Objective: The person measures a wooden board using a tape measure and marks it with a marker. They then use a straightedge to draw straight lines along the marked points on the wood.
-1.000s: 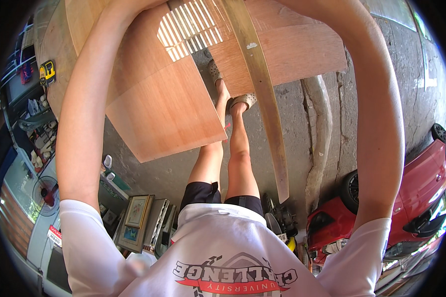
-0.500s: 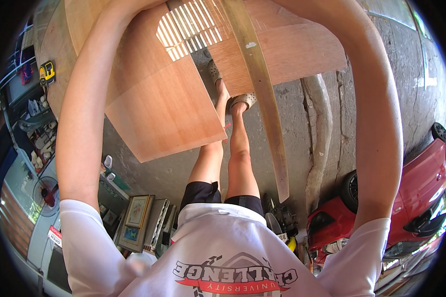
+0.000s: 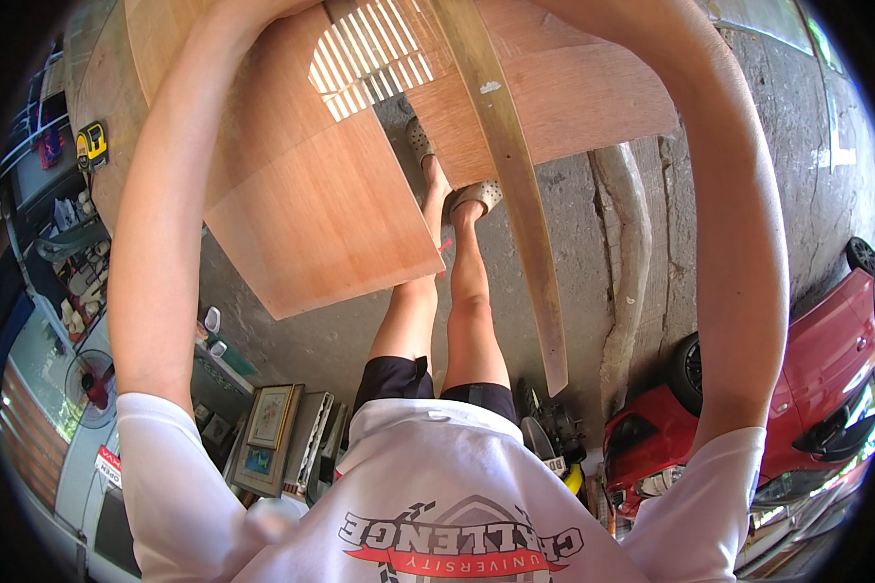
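Both my forearms reach up to the top edge of the head view, where my hands are out of sight. Below and between them is a large pale plywood sheet [image 3: 311, 233] on the left, with another plywood piece [image 3: 593, 102] at upper right. A band of bright parallel stripes [image 3: 369, 58] crosses the upper middle; I cannot tell whether it is slats or light. A long brownish wooden strip [image 3: 515, 194] with a white scuff runs down from the top edge beside my legs. A yellow tape measure [image 3: 91, 144] rests near the far left edge of the wood.
My sandalled feet stand on grey concrete [image 3: 603, 321] below the boards. A red car [image 3: 817, 350] is at lower right. A fan [image 3: 92, 384], framed pictures [image 3: 264, 437] and assorted clutter line the left and lower left. A dark machine [image 3: 544, 437] stands behind my legs.
My right arm and the upper right plywood have shifted very slightly, by a few pixels. Otherwise the scene looks the same.
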The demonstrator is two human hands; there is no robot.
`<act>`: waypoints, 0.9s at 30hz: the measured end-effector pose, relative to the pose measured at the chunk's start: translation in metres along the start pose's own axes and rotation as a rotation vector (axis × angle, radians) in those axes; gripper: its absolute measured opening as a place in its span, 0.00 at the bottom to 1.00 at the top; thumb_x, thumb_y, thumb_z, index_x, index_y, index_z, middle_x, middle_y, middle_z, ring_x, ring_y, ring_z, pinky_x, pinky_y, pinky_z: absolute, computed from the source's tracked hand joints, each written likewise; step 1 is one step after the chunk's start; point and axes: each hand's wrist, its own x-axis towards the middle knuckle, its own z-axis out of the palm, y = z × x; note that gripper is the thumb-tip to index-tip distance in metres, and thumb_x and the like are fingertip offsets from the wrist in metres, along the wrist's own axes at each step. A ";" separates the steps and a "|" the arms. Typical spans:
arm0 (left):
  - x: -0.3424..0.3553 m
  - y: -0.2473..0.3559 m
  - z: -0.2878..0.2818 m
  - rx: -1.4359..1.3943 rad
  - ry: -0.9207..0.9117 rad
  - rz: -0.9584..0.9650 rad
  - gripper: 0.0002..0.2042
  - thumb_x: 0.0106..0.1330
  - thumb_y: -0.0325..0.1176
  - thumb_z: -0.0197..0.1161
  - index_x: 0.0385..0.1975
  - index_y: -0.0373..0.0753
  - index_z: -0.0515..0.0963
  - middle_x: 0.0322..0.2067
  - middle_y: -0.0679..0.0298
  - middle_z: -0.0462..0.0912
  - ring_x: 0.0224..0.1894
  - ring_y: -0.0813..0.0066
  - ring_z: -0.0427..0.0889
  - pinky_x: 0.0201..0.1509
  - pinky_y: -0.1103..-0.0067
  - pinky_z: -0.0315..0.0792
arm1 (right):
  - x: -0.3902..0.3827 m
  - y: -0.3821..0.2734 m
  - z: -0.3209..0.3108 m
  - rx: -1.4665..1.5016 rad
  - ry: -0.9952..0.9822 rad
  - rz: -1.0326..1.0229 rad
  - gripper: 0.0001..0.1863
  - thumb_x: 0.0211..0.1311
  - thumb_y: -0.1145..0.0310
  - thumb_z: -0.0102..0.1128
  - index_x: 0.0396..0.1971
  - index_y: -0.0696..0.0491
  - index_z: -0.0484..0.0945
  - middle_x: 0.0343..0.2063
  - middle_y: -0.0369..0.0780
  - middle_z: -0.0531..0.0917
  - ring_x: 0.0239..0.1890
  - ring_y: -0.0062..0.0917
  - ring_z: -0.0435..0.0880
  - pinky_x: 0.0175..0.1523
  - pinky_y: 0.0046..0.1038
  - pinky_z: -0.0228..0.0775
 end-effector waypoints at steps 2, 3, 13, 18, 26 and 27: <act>0.001 0.005 -0.004 0.013 -0.036 -0.034 0.66 0.43 0.66 0.80 0.73 0.23 0.54 0.75 0.37 0.52 0.78 0.45 0.51 0.81 0.63 0.50 | 0.002 -0.007 -0.003 -0.027 -0.044 0.121 0.15 0.70 0.63 0.62 0.32 0.62 0.82 0.25 0.50 0.85 0.27 0.37 0.85 0.37 0.38 0.75; 0.001 0.008 -0.007 0.065 -0.061 -0.055 0.65 0.43 0.66 0.79 0.72 0.23 0.54 0.75 0.37 0.52 0.78 0.45 0.51 0.81 0.63 0.50 | 0.007 -0.014 -0.002 -0.061 -0.067 0.206 0.15 0.70 0.63 0.62 0.32 0.61 0.82 0.25 0.49 0.85 0.27 0.37 0.85 0.37 0.38 0.75; -0.001 0.028 -0.019 0.158 -0.142 -0.040 0.65 0.45 0.70 0.76 0.71 0.20 0.55 0.74 0.34 0.51 0.79 0.42 0.49 0.81 0.60 0.50 | -0.008 0.065 -0.011 0.533 0.488 -0.222 0.12 0.72 0.67 0.61 0.40 0.63 0.80 0.29 0.40 0.86 0.33 0.22 0.86 0.38 0.25 0.77; 0.000 0.025 -0.021 0.183 -0.207 -0.087 0.67 0.47 0.74 0.71 0.72 0.19 0.52 0.74 0.36 0.52 0.79 0.42 0.49 0.81 0.58 0.49 | -0.034 0.099 -0.072 0.506 0.871 -0.200 0.12 0.73 0.69 0.63 0.47 0.62 0.83 0.35 0.45 0.89 0.34 0.25 0.87 0.42 0.24 0.77; 0.005 0.030 -0.015 0.265 -0.212 -0.061 0.66 0.50 0.78 0.65 0.74 0.24 0.52 0.77 0.40 0.48 0.80 0.47 0.45 0.84 0.61 0.43 | -0.042 0.165 -0.129 0.406 1.069 0.178 0.12 0.64 0.69 0.71 0.41 0.59 0.83 0.31 0.41 0.89 0.34 0.20 0.85 0.39 0.21 0.74; 0.006 0.032 -0.016 0.260 -0.247 -0.080 0.68 0.49 0.78 0.64 0.74 0.21 0.48 0.77 0.39 0.44 0.81 0.49 0.41 0.84 0.64 0.40 | -0.040 0.171 -0.132 0.416 1.048 0.174 0.12 0.64 0.69 0.71 0.42 0.60 0.83 0.33 0.41 0.89 0.35 0.20 0.86 0.40 0.21 0.75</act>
